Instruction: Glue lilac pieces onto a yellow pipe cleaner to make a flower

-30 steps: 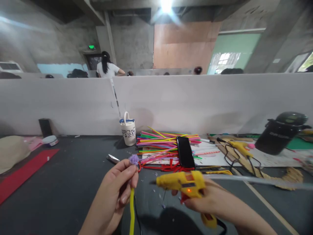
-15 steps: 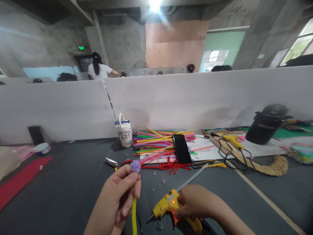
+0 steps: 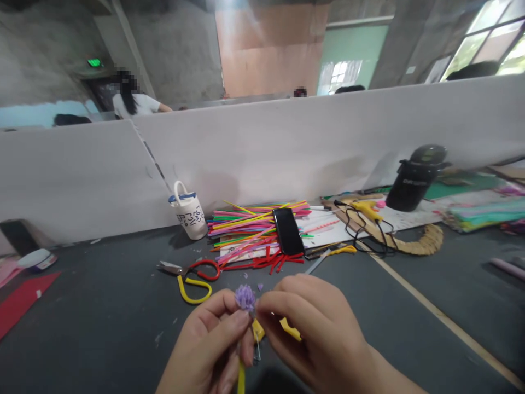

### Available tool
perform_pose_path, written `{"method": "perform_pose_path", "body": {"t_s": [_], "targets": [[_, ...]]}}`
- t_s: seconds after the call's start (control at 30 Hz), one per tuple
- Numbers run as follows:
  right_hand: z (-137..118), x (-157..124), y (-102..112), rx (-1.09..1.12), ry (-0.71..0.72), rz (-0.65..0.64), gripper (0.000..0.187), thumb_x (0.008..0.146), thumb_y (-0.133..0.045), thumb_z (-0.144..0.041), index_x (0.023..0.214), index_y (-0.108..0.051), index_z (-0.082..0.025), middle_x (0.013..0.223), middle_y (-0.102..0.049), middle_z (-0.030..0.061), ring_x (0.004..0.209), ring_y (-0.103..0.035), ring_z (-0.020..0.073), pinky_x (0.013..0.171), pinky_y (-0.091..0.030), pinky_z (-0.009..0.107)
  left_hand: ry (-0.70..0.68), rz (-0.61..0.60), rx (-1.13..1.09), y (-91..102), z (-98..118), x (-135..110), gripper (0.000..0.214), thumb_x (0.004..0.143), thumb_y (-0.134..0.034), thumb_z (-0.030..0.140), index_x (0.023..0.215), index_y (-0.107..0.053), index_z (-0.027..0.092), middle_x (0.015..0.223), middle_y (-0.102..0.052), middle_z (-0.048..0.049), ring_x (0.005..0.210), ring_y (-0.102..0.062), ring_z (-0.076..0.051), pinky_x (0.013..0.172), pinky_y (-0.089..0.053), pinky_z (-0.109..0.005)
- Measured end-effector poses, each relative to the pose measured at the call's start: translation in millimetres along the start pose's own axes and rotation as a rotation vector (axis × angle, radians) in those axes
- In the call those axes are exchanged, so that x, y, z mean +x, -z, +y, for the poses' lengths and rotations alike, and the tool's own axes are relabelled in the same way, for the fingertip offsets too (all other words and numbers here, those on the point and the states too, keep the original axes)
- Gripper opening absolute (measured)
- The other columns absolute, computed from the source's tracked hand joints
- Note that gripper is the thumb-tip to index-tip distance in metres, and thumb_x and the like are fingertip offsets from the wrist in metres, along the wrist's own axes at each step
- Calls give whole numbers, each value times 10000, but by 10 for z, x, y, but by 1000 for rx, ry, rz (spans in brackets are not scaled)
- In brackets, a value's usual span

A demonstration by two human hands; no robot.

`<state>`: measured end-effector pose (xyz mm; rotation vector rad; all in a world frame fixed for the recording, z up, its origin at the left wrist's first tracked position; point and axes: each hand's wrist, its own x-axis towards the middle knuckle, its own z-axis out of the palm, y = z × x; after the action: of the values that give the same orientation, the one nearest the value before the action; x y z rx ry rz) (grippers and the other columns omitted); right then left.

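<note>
Right hand has gone from the glue gun to the purple flower

Half a second ago it gripped the gun; now its thumb and fingers are drawn close together at the flower's 3 o'clock edge, and I cannot tell whether they pinch anything. Left hand holds the flower between thumb and fingers, low in the centre of the view, with a yellow stem running down toward 6.

Taking the flower as the dial's centre, the hands block most of the gun: bits of yellow show at 4 and 5, and a pale glue stick at 2. Scissors with red and yellow handles lie at 10. A white cup stands at 11, beside a bundle of coloured sticks at 12. A black phone lies across the bundle's right end, at 1. Farther off at 2 are a second yellow gun and a black bottle; a red strip lies well apart at 9. A pale partition closes off the table's far side.
</note>
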<state>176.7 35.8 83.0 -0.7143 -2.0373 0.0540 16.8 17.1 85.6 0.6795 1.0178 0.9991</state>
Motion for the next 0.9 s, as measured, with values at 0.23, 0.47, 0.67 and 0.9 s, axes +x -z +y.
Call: {"method": "perform_pose_path", "body": {"t_s": [0.23, 0.47, 0.67, 0.9], "targets": [[21, 32, -3, -43, -2, -23, 187, 901, -517, -141, 728, -587, -159, 577, -546, -16, 519, -433, 114, 505, -314, 246, 1, 36, 37, -31, 2, -2, 294, 669, -781, 353, 645, -569, 151, 423, -615, 25, 235, -302, 35, 284, -158, -61], [80, -15, -38, 44, -38, -42, 103, 871, -540, -137, 776, -569, -163, 618, -567, -24, 536, -463, 99, 529, -335, 221, -5, 68, 73, -39, -20, 11, 325, 647, -794, 386, 646, -565, 156, 436, -629, 16, 236, -327, 24, 276, -164, -69], [81, -8, -9, 259, -214, -129, 65, 856, -560, -129, 813, -575, -175, 644, -580, -49, 528, -484, 64, 539, -367, 163, -44, 109, 112, -56, -35, 19, 386, 612, -816, 442, 636, -565, 151, 414, -616, 21, 239, -325, 29, 283, -183, -62], [49, 52, 71, 372, -409, -222, 99, 837, -580, -125, 769, -586, -197, 577, -525, -82, 485, -456, 48, 473, -340, 131, -53, 82, 160, -17, -61, 18, 373, 645, -794, 454, 641, -579, 150, 433, -621, 20, 242, -327, 28, 281, -187, -63]]}}
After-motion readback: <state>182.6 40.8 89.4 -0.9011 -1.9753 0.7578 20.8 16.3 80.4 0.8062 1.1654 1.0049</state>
